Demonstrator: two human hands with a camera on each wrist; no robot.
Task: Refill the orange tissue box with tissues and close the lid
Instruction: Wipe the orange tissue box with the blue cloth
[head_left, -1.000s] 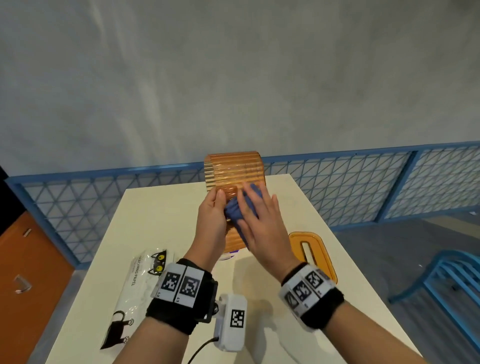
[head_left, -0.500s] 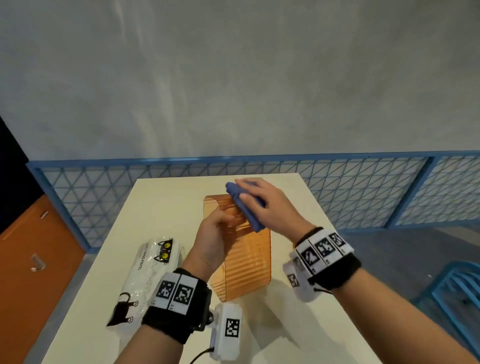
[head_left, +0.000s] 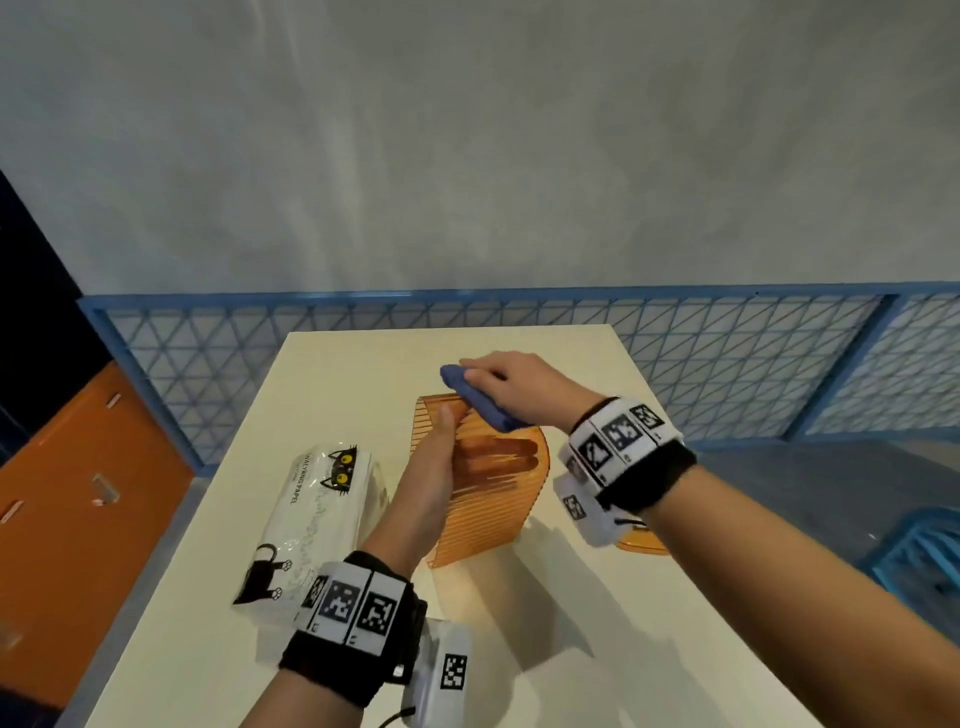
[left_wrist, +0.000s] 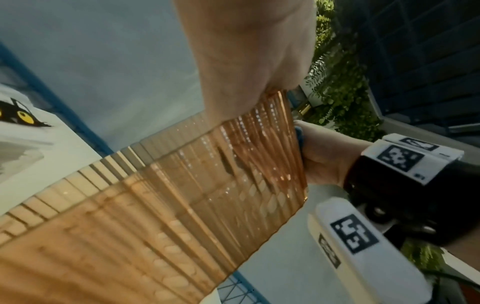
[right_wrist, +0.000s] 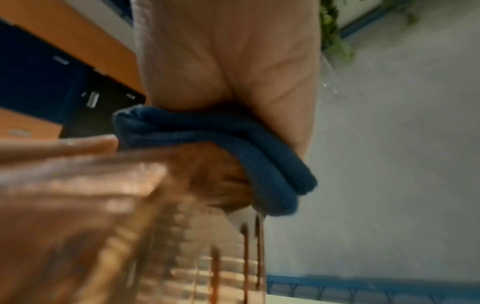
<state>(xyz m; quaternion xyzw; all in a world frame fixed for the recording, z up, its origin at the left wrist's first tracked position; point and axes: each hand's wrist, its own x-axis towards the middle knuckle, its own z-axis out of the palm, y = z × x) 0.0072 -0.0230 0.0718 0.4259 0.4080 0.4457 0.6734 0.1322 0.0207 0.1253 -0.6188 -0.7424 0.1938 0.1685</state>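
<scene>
My left hand (head_left: 434, 467) gripped the orange tissue box (head_left: 483, 499) upright on the table (head_left: 571, 623); my right hand (head_left: 511, 387) pressed a blue cloth (head_left: 480, 397) on it. Tissue pack (head_left: 311, 525) unopened beside it, lid (head_left: 641, 540) off: refilling not begun.

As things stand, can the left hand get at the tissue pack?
Probably yes, but not freely: the left hand grips the orange box while the right hand presses a blue cloth on its top. The tissue pack lies just beside it on the table, nothing between; release the grip first.

both bare forearms wear black wristbands (head_left: 332, 660) bearing white coded tags (head_left: 621, 434).
</scene>
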